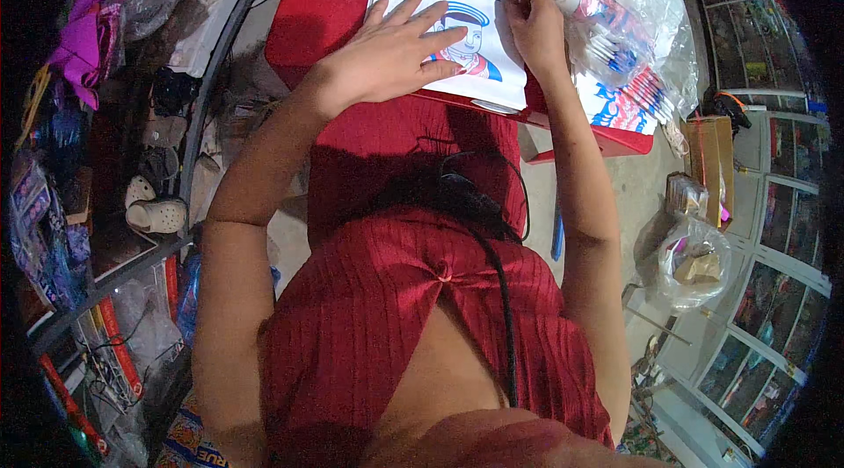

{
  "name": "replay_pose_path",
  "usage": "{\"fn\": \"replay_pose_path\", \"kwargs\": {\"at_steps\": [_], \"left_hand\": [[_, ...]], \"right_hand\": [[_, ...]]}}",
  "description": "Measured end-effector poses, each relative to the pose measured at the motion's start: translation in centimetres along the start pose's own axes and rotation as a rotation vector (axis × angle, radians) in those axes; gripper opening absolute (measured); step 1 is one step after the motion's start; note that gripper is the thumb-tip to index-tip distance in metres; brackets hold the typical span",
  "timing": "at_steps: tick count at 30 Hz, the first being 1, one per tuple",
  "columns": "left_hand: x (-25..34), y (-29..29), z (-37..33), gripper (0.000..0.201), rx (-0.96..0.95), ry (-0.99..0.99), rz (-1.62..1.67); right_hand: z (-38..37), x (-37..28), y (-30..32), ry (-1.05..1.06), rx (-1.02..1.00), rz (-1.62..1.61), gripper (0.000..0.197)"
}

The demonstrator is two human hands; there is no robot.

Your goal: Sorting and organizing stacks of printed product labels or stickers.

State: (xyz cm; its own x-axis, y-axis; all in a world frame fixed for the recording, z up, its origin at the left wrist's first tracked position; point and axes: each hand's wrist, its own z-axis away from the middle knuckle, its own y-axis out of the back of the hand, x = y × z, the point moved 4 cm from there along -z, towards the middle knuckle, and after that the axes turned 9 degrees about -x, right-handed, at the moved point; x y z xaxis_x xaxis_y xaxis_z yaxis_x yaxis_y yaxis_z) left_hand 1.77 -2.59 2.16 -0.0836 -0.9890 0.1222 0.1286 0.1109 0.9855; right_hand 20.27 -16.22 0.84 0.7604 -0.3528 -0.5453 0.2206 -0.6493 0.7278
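Head view shows the left hand (391,59) open, its fingers spread across a white sheet (475,29) printed with a blue-and-red portrait, which lies on a red table (312,2). At the sheet's right edge, the right hand (538,29) has curled fingers, whether gripping it I cannot tell, near clear plastic packaging (629,46).
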Motion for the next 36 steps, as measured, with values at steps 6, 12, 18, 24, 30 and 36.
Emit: {"fn": "replay_pose_path", "kwargs": {"at_steps": [6, 12, 18, 24, 30, 36], "left_hand": [[0.0, 0.1, -0.1, 0.057, 0.0, 0.006, 0.004], [0.1, 0.0, -0.1, 0.057, 0.006, 0.004, 0.007], [0.0, -0.1, 0.0, 0.061, -0.009, -0.012, 0.098], [-0.1, 0.0, 0.0, 0.061, -0.018, -0.011, 0.055], [-0.2, -0.2, 0.2, 0.059, -0.022, -0.027, 0.082], [-1.5, -0.1, -0.1, 0.056, -0.061, -0.093, 0.114]], "right_hand": [[-0.2, 0.0, 0.1, 0.027, -0.007, -0.004, 0.019], [-0.1, -0.5, 0.1, 0.018, 0.004, -0.076, 0.02], [1.0, -5.0, 1.4, 0.244, 0.028, 0.296, 0.034], [7.0, -10.7, 1.0, 0.178, -0.306, 0.039, 0.028], [8.1, -11.4, 1.2, 0.173, -0.374, 0.086, 0.033], [8.8, -12.1, 1.4, 0.364, -0.411, 0.234, 0.04]]}}
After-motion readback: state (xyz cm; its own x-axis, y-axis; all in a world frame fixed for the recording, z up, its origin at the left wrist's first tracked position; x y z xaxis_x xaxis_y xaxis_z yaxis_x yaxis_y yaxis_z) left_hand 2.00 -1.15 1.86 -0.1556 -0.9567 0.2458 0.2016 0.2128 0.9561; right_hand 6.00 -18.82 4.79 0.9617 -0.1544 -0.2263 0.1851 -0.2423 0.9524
